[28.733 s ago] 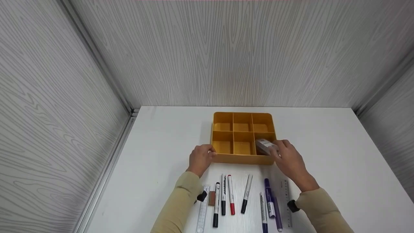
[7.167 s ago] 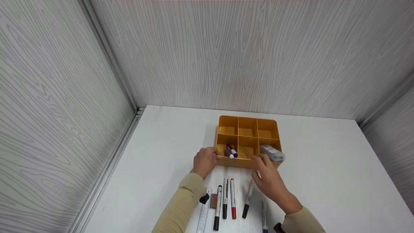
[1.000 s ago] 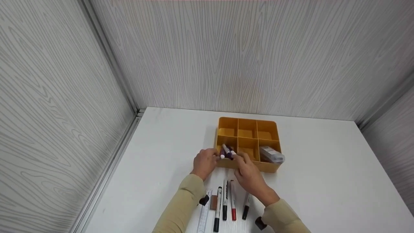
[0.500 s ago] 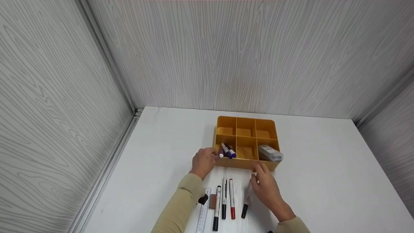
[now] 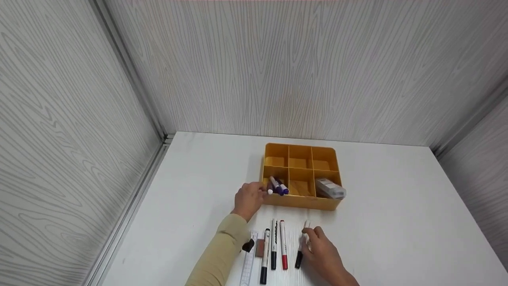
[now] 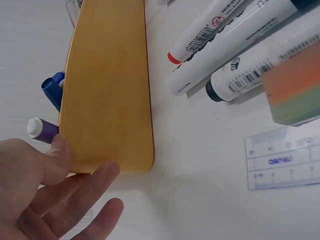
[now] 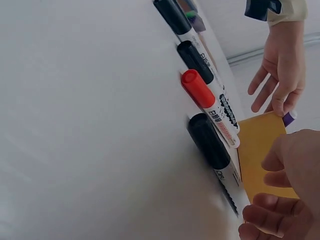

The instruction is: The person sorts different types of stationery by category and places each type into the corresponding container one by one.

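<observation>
At the front left corner of a yellow six-compartment box (image 5: 300,201), my left hand (image 5: 248,198) pinches the rim between thumb (image 6: 59,150) and index finger, other fingers spread. Several purple and blue markers (image 5: 278,186) lean in the front left compartment, ends over the rim. My right hand (image 5: 323,252) is over a black-capped whiteboard marker (image 5: 299,259) on the table. Its fingers (image 7: 267,220) are loosely bent and apart, with nothing between them. To the left lie a red-capped marker (image 5: 283,244) and two more black-capped markers (image 5: 274,246).
A clear plastic case (image 5: 330,188) leans in the box's front right compartment. A transparent ruler (image 5: 248,262) and an orange-and-green eraser (image 6: 292,90) lie left of the markers, by my left sleeve (image 5: 222,246). A grey wood-grain panel (image 5: 293,79) stands behind the white table.
Since the first frame, the purple and blue markers have gone from table to box, and the right-hand ruler has left the table. My right hand has moved from the box down to the marker.
</observation>
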`<state>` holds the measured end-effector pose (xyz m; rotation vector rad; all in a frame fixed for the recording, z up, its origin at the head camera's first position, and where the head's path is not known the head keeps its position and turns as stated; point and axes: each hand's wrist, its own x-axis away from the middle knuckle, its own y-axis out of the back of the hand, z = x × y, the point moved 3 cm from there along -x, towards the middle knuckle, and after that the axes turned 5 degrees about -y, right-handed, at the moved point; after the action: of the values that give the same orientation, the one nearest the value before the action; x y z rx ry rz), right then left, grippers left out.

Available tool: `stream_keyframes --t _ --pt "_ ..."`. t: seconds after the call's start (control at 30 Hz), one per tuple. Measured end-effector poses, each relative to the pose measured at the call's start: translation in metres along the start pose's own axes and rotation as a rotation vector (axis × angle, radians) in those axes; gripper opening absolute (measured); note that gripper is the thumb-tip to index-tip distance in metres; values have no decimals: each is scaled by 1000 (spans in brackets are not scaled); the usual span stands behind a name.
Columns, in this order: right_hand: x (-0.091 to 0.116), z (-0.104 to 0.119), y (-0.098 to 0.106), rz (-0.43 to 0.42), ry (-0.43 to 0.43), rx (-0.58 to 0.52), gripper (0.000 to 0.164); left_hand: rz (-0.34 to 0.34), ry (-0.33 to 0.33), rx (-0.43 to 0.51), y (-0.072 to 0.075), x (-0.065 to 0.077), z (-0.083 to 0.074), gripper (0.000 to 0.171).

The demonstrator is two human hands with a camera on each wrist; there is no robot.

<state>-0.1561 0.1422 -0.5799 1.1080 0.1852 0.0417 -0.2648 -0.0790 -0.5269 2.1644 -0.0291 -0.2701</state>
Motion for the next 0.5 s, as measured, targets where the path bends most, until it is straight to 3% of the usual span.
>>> stream_keyframes --t 0.27,0.5 --pt "11 2 -16 252 -107 41 26 8 16 -3 -1 -1 1 5" --pt "13 3 -19 288 -94 65 25 18 47 8 -3 -1 2 5"
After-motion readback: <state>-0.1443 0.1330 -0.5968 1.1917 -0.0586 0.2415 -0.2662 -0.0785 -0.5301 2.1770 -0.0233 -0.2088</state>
